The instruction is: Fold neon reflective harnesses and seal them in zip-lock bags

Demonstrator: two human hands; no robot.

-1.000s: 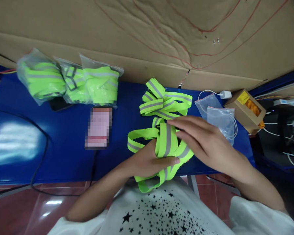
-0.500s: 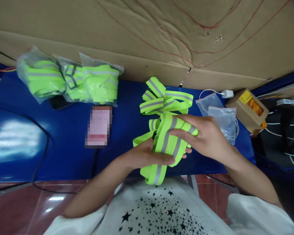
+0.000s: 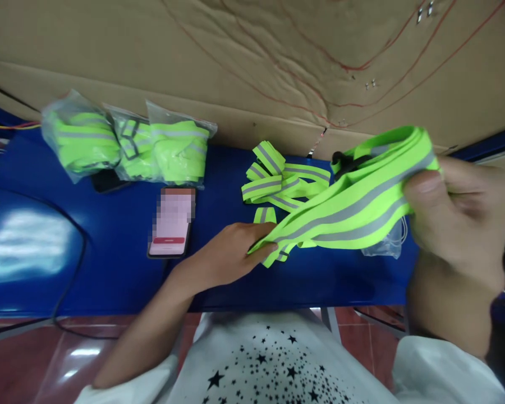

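Observation:
A neon-green reflective strap point(image 3: 345, 216) with grey stripes is stretched between my hands in several layers. My left hand point(image 3: 235, 252) pinches its lower end near the middle of the blue table. Higher up and closer to the camera, my right hand point(image 3: 458, 207) grips the folded upper end, thumb on top. A black part point(image 3: 349, 163), perhaps a buckle, shows beside the upper layers. Behind the held strap lies a loose bundle of the same strap point(image 3: 265, 174), partly covered by it.
Several clear bags of green straps point(image 3: 179, 148) stand at the back left of the blue table point(image 3: 109, 280). A phone point(image 3: 172, 224) lies in front of them. Clear plastic bags point(image 3: 385, 247) are partly hidden behind my right hand. A cardboard panel point(image 3: 151, 62) rises behind the table.
My right hand has moved up and right, toward the camera, drawing the strap out long. My left hand has shifted slightly left and up, still holding the other end.

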